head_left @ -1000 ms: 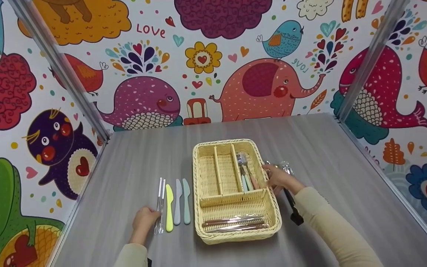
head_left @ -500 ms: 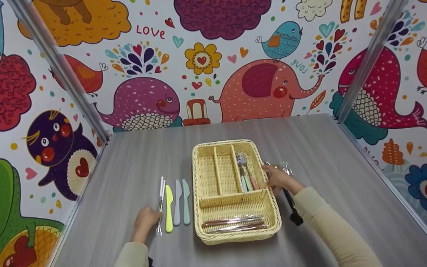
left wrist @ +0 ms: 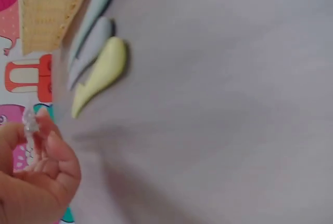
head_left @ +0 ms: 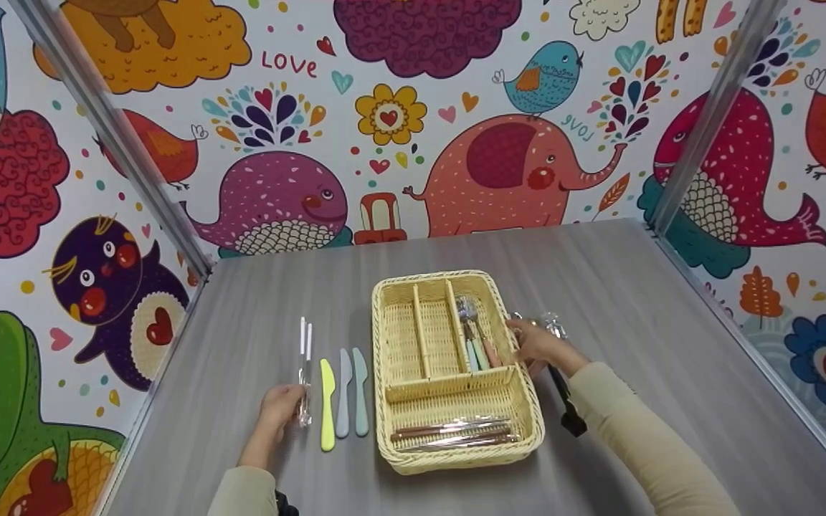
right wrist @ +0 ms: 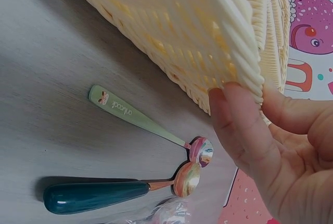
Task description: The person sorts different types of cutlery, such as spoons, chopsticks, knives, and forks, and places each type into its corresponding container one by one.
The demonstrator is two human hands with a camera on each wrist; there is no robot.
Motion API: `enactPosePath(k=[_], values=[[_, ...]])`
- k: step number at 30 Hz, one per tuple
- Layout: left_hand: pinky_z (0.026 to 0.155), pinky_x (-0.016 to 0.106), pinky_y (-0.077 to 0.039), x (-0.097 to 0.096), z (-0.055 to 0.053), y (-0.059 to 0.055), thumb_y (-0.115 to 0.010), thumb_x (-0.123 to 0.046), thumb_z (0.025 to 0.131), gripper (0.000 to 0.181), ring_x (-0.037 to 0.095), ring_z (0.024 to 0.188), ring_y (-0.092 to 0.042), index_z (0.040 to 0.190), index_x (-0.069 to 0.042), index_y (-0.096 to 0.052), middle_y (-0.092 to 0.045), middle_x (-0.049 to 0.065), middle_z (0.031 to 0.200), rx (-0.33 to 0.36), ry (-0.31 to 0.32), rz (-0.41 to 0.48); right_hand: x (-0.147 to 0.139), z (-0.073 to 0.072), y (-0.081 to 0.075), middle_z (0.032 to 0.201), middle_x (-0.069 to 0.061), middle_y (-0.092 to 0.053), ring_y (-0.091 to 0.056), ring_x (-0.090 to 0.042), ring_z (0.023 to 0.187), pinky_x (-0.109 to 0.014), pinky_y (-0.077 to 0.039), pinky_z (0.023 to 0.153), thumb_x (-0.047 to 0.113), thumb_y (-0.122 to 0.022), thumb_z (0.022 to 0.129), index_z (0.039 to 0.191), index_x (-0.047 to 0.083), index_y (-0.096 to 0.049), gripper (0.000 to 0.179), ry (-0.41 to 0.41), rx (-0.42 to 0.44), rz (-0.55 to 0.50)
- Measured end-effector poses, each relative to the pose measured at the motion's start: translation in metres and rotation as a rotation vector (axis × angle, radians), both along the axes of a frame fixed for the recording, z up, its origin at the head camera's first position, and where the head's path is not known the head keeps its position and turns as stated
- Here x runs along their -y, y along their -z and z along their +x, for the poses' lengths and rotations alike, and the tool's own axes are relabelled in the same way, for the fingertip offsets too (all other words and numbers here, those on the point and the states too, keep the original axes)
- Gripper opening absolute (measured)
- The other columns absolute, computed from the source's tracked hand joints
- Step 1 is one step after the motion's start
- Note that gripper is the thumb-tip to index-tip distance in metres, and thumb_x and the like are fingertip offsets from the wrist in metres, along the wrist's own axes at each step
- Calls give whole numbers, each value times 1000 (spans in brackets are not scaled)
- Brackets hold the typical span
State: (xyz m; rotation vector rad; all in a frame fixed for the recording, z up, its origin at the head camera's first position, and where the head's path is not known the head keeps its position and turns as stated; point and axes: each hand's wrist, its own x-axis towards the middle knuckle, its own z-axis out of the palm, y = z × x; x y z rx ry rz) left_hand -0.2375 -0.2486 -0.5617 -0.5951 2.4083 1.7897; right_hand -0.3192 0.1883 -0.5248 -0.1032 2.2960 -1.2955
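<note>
My left hand pinches a pair of white-ended chopsticks in a clear wrapper. They point away from me, seemingly lifted off the table; the left wrist view shows just the wrapper's crumpled end between thumb and fingers. To their right lie a yellow knife, a grey-lilac knife and a pale green knife. My right hand grips the right rim of a woven basket, thumb and fingers on either side of it. Part of the right hand is hidden behind the rim in the head view.
Forks or spoons with coloured handles fill the basket's right compartment. Wrapped brown chopsticks lie in its front one. Right of the basket, a green-handled spoon and a dark teal-handled spoon rest on the table. Patterned walls enclose it.
My left hand has picked up the wrapped chopsticks and moved them forward and slightly left, away from the yellow knife. The right hand and the basket have stayed put.
</note>
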Motion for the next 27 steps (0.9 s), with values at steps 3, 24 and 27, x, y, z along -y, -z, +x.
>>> enactPosePath(k=[3,24,27], values=[[50,22,-39,-10,-4,-15,-46,-7,88,19,8,52,-44,81,5,-58,-47,-2,60,-47,30,7,0,0,0,115,-33,-49,-63,-38,85,-46,-53,56,-16,-54,79,142,-2,-17,75,-11,-5,-9],[50,22,-35,-126,-12,-63,-63,-10,82,14,6,53,-40,70,-2,-65,-50,-7,60,-263,837,-449,0,1,-1,117,-33,-48,-64,-36,80,-40,-53,51,-15,-55,79,142,-1,-20,74,-1,-17,18],[48,22,-31,-140,-10,-57,-63,-9,80,18,6,50,-36,62,-6,-60,-43,-8,55,-270,883,-605,-1,2,-1,114,-33,-49,-64,-36,77,-41,-53,51,-15,-54,79,142,-2,-20,73,-12,-24,15]])
